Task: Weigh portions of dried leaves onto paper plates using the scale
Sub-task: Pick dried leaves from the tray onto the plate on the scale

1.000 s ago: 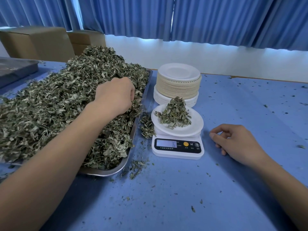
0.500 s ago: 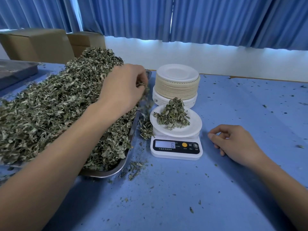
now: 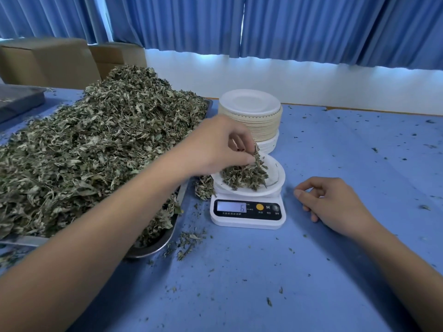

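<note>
Left grip [image 3: 215, 144] pinches dried leaves [image 3: 257, 156] above the plate [image 3: 280, 179] on the scale [image 3: 248, 213]; right grip [image 3: 335, 204] loosely curled.

Blue pleated curtains [image 3: 311, 27] hang well beyond the fingers [image 3: 237, 133], above a white wall [image 3: 311, 87]. Two cardboard boxes [image 3: 48, 61] stand far left of them, behind the blue counter [image 3: 335, 259]. Nearer, a dark grey tray [image 3: 19, 101] lies at the counter's left edge.

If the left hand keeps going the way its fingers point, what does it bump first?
Probably the leaf pile on the paper plate: the left hand, pinching leaves, points down at it. Depth is unclear.
</note>
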Demonstrator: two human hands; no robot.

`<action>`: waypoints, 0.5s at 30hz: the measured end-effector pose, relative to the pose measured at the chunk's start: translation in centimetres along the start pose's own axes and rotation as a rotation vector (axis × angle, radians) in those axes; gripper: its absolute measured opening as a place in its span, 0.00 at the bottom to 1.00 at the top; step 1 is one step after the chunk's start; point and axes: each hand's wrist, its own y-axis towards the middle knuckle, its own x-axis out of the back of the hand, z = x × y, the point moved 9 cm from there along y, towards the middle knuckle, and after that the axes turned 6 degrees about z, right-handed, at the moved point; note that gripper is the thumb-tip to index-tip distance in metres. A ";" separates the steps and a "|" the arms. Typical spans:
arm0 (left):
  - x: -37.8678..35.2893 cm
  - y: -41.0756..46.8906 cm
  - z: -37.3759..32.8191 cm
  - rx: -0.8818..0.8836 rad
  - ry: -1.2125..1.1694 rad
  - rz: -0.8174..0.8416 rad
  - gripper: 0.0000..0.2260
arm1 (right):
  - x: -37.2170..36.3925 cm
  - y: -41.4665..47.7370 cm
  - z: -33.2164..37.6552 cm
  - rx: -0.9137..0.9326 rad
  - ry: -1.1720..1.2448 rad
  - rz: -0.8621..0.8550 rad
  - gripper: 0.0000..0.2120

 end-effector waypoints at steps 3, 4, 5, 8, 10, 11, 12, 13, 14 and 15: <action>2.3 0.0 2.4 0.114 0.108 0.010 0.03 | 0.0 0.0 0.0 0.001 -0.001 0.000 0.07; 2.9 0.0 3.7 0.181 0.197 0.027 0.03 | 0.0 0.0 0.0 0.001 -0.003 -0.001 0.07; 3.6 -0.2 5.1 0.254 0.280 0.042 0.04 | 0.0 0.0 0.0 0.003 -0.003 -0.001 0.07; 4.5 -1.0 8.9 0.453 0.433 0.132 0.09 | 0.0 0.0 0.0 0.005 -0.009 0.000 0.07; 3.4 -1.4 10.2 0.518 0.483 0.261 0.12 | 0.0 0.0 0.0 0.008 -0.010 -0.002 0.07; 2.6 -1.6 10.5 0.530 0.506 0.328 0.13 | 0.0 0.0 0.0 0.009 -0.012 -0.002 0.07; 1.8 -1.6 10.7 0.532 0.533 0.381 0.13 | 0.0 0.0 0.0 0.011 -0.015 -0.002 0.07; 1.1 -1.6 10.8 0.534 0.562 0.414 0.15 | 0.0 0.0 0.0 0.014 -0.016 -0.003 0.07; 0.6 -1.6 10.9 0.538 0.590 0.430 0.18 | 0.0 0.0 0.0 0.016 -0.016 -0.002 0.07; 0.3 -1.5 10.9 0.542 0.603 0.434 0.21 | 0.0 0.0 0.0 0.019 -0.014 0.000 0.07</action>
